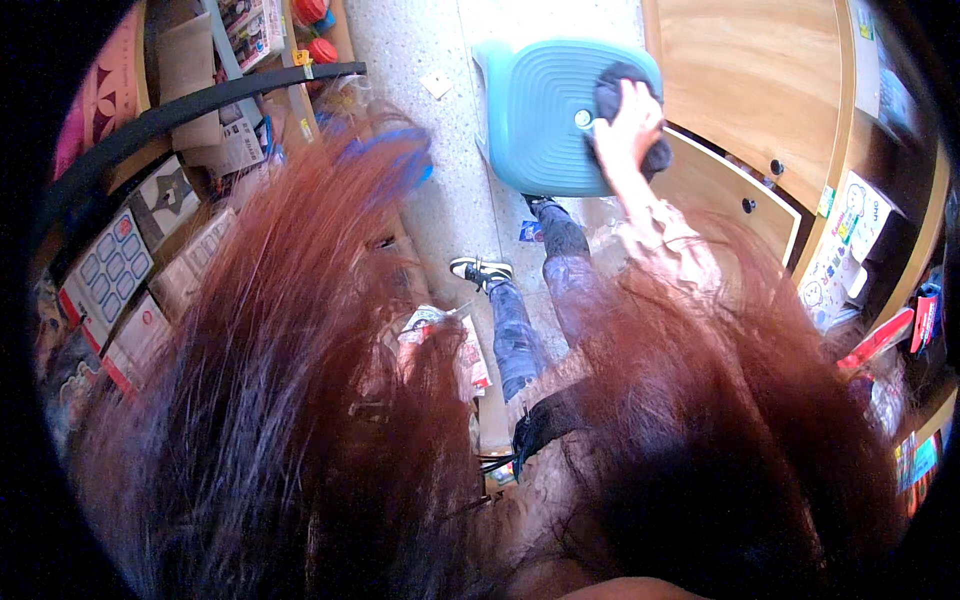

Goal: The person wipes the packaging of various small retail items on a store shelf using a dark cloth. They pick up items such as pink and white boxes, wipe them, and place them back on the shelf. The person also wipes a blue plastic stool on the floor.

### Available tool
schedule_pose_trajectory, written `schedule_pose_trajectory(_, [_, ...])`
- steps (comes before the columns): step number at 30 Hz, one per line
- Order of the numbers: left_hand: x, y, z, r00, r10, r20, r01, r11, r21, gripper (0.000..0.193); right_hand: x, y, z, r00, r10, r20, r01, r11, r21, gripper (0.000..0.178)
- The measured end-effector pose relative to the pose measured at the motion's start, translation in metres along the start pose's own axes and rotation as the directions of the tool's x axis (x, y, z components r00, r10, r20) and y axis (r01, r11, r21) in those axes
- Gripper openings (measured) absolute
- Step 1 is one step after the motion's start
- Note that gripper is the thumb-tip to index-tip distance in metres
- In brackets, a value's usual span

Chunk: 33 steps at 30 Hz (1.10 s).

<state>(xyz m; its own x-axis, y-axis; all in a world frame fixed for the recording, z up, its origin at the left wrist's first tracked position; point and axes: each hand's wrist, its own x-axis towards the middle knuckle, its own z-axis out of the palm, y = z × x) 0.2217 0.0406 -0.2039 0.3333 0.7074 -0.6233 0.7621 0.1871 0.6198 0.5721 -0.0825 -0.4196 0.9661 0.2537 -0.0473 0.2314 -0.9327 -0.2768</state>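
Note:
My right hand presses a dark cloth onto the seat of a light blue plastic stool that stands on the speckled floor ahead of me. The cloth bunches under my palm near the stool's right edge. My left hand does not show; long reddish hair hangs over most of the picture and hides the left side. Below the stool I see my legs in patterned blue trousers and a black and white shoe.
A wooden cabinet with dark knobs stands right of the stool. Shelves with boxed goods line the left, behind a black curved bar. Coloured packages crowd the right edge. Wrappers lie on the floor.

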Motion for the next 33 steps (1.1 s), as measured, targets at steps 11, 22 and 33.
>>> schedule_pose_trajectory(11, [-0.007,0.013,0.0,1.0,-0.013,-0.011,0.014,0.999,0.035,0.017,-0.032,-0.07,0.033,0.688,-0.691,0.221,0.662,0.723,0.199,0.061])
schedule_pose_trajectory(22, [-0.015,0.015,-0.001,0.999,0.012,-0.035,-0.012,1.0,0.0,0.017,-0.002,0.053,-0.009,0.987,0.158,0.007,-0.158,0.981,0.109,0.074])
schedule_pose_trajectory(33, [-0.028,0.01,-0.011,0.997,0.055,-0.056,-0.057,0.998,-0.03,0.017,-0.12,-0.105,0.025,0.798,-0.315,0.514,-0.059,0.808,0.587,0.068])
